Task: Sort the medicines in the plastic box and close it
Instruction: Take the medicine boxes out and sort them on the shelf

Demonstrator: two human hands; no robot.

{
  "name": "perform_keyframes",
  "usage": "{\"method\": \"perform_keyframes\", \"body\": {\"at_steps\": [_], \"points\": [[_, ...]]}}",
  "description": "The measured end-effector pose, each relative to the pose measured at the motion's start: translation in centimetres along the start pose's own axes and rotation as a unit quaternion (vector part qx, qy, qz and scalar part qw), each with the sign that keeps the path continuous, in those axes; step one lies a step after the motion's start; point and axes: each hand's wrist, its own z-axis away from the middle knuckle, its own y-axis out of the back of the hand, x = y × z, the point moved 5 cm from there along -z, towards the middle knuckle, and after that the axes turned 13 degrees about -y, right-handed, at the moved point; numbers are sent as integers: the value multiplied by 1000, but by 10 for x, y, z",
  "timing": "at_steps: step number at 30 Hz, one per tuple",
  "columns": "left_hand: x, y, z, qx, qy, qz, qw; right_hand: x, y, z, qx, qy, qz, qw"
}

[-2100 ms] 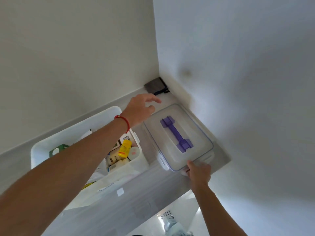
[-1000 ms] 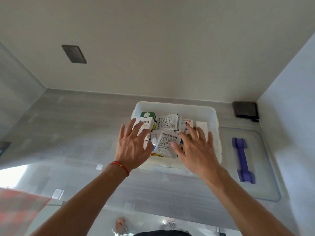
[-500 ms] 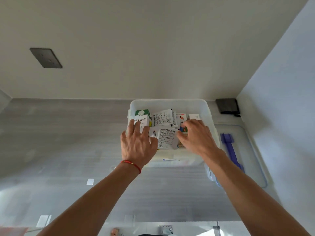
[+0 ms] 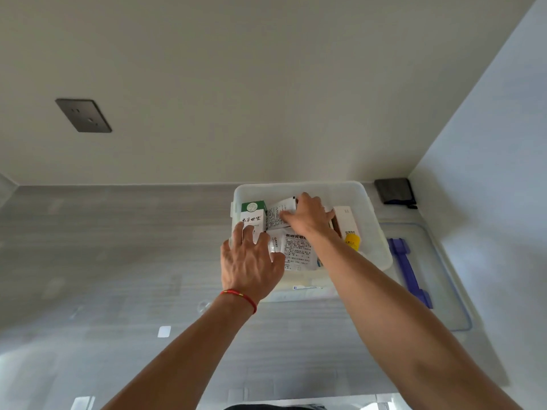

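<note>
Hands at work inside the open plastic box (image 4: 373, 220), which stands on the grey bench (image 4: 118, 247) near the corner of the walls. The left hand (image 4: 251, 261) lies flat over the box's near left corner, fingers spread and resting on the green and white carton (image 4: 251, 213), apparently to steady it; it grips nothing that can be seen. The right hand (image 4: 307, 216) reaches deeper, fingers curled down on a printed paper sachet (image 4: 276, 216) at the middle; whether it pinches the sachet or only presses on it cannot be told. A second sachet (image 4: 297, 253) lies flat at the near side, between the two forearms. A tall white carton (image 4: 344, 220) and a yellow bottle (image 4: 352, 241) stand against the right wall, probably already grouped. The lid (image 4: 438, 276), with its purple handle (image 4: 407, 267), lies flat on the bench just right of the box, set aside so the sorting stays unobstructed; closing is not yet begun
</note>
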Motion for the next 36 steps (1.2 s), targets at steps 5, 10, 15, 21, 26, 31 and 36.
{"method": "perform_keyframes", "body": {"at_steps": [5,10,15,21,26,31,36], "points": [[-1,-1,0,-12,-5,0,1000,3,18,10,-37,55,-189,980],[-2,0,2,-20,-17,3,1000,32,61,26,23,77,-356,931],[4,4,0,-34,-5,0,999,94,108,46,59,38,-594,802],[84,5,-32,-10,-88,93,992,218,145,48,42,-50,-777,626],[134,-21,-54,-50,-149,87,984,309,108,24,21,-201,-733,650],[135,-32,-62,-29,-122,81,989,345,61,-16,7,-317,-637,703],[132,-33,-66,-19,-100,102,990,345,48,-56,51,-348,-601,717]]}}
